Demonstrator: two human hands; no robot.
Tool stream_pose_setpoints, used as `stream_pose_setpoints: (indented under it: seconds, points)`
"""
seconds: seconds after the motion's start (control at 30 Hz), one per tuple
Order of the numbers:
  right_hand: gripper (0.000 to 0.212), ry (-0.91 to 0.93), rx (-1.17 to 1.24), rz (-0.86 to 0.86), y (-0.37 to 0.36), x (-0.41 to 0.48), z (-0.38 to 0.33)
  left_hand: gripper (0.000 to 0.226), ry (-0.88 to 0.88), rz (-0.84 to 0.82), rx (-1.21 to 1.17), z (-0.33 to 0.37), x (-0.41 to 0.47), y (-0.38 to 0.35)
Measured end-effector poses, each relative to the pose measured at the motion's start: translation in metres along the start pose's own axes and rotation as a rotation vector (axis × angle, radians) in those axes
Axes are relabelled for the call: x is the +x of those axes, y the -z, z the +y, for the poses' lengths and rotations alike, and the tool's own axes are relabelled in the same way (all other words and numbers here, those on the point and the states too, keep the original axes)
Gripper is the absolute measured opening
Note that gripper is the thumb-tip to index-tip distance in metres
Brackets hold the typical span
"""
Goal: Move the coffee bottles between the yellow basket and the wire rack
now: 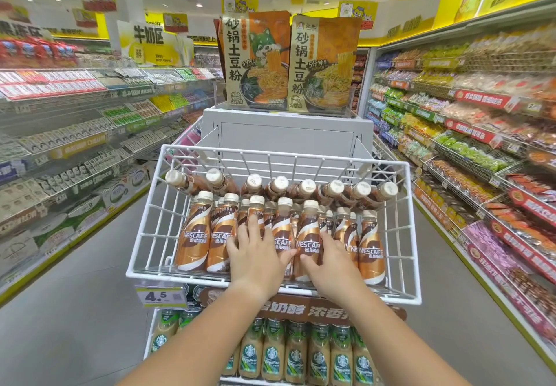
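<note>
A white wire rack [144, 229] stands in front of me, filled with brown-and-gold Nescafe coffee bottles [192, 241]. The front rows stand upright; a back row [304, 188] leans with its caps toward me. My left hand [255, 254] lies over the third upright bottle in the front row, fingers up its left side and thumb on its right. My right hand [329, 260] holds the neighbouring bottle [307, 242], thumb across its lower label and fingers on its right side. No yellow basket is in view.
Below the rack, a lower shelf holds several Starbucks bottles [272, 352], with a 4.5 price tag [159, 295] on the rack's front edge. Two noodle packs [255, 60] stand on a grey box behind it. Stocked shelves line both sides of the aisle.
</note>
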State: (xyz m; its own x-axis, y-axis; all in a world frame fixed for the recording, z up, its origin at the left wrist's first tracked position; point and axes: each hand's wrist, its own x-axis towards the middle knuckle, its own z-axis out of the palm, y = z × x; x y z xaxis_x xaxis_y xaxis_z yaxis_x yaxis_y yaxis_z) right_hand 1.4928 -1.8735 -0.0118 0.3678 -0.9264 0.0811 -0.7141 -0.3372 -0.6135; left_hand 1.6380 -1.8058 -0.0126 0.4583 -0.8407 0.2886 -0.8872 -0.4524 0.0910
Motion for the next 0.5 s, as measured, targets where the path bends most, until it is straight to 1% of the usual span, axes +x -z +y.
stream_pose_setpoints:
  seconds: [0.13,0.23,0.37,0.5]
  points:
    - [0.086,0.023,-0.071,-0.015,0.008,-0.009,0.003,0.076,-0.070,-0.059,-0.079,-0.015,-0.004,0.001]
    - [0.087,0.065,-0.225,-0.005,0.015,-0.018,0.006,0.072,-0.117,-0.081,-0.121,-0.029,-0.010,0.007]
    - [0.091,0.203,-0.502,0.073,0.026,-0.032,0.007,0.078,-0.167,-0.132,-0.103,-0.048,-0.021,0.017]
    - [0.094,0.277,-0.617,0.119,0.033,-0.052,0.002,0.088,-0.257,-0.111,-0.046,-0.063,-0.033,0.024]
